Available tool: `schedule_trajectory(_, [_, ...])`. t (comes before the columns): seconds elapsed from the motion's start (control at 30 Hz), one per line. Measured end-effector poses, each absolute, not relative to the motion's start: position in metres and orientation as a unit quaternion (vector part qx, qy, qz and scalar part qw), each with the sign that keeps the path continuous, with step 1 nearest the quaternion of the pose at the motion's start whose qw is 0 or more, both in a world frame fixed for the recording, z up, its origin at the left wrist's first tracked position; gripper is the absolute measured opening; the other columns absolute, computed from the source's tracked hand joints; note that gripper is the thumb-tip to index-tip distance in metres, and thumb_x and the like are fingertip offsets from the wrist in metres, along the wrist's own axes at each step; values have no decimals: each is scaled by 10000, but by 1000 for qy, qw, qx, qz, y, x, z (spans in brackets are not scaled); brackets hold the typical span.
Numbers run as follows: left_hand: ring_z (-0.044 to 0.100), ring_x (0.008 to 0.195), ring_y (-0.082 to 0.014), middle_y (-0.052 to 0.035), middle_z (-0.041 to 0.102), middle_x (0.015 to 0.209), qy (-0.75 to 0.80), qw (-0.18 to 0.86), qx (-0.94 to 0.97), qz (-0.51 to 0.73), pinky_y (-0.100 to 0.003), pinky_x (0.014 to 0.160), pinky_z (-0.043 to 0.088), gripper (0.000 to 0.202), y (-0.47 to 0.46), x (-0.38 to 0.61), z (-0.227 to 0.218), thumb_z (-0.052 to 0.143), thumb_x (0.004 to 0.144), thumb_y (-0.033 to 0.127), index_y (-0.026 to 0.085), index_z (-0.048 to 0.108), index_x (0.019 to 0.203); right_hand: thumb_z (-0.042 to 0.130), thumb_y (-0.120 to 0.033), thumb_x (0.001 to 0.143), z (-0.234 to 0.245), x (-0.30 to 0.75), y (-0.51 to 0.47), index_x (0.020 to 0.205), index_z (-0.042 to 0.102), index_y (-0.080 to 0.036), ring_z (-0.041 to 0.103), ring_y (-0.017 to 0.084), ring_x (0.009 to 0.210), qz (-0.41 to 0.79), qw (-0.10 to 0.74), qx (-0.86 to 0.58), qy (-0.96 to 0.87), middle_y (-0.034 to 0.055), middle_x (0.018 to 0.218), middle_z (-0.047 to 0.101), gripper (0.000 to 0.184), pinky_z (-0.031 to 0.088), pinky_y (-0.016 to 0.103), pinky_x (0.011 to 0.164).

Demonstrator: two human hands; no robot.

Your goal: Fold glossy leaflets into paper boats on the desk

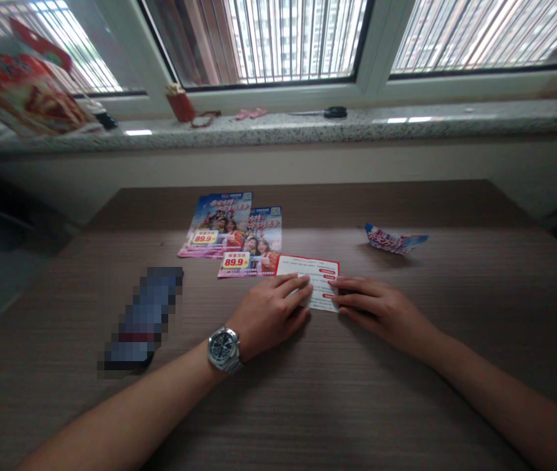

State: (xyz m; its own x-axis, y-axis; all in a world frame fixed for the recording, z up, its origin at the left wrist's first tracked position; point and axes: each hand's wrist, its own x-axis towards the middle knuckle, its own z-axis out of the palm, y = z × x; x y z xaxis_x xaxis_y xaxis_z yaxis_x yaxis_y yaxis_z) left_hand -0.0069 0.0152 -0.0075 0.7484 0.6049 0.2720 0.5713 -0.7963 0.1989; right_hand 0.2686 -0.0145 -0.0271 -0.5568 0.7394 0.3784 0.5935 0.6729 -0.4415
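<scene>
A white leaflet with red borders and small print (326, 302) lies on the table between my hands, its size suggesting it may be folded. My left hand (271, 314), with a metal watch (224, 350) on the wrist, rests its outstretched fingers on the leaflet's left part. At the right edge, the extended fingertips of my right hand (376, 306) touch the paper. Just beyond, colourful printed flyers (219, 219) lie in a small pile, with another flyer (261, 239) overlapping them. To the right stands a folded paper boat (396, 241) made of similar printed paper.
A phone-like dark slab (141, 320), blurred out, lies on the brown table (283, 405) at left. On the granite sill (278, 134) are black-handled scissors (335, 112), a red container (180, 104), pink bits (251, 114) and a large red printed bag (23, 88).
</scene>
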Motion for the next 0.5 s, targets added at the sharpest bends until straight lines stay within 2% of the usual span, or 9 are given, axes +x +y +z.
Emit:
schedule_trajectory(0.13, [599, 1230, -257, -54, 623, 1374, 316, 49, 934, 156, -442, 1028, 530, 381, 16, -7, -10, 609, 969, 395, 210, 601, 1302, 615, -230, 958, -27, 268, -15, 1190, 705, -230, 624, 263, 1216, 129, 273, -377, -876, 115, 1299, 681, 248, 532, 458, 1014])
schedule_trajectory(0.5, [629, 1163, -255, -62, 647, 1333, 303, 9, 940, 157, -436, 961, 552, 285, 15, -5, -7, 572, 991, 339, 222, 640, 1241, 606, -246, 966, -27, 269, -14, 1227, 678, -233, 601, 264, 1246, 126, 255, -370, -884, 114, 1310, 673, 272, 506, 473, 1048])
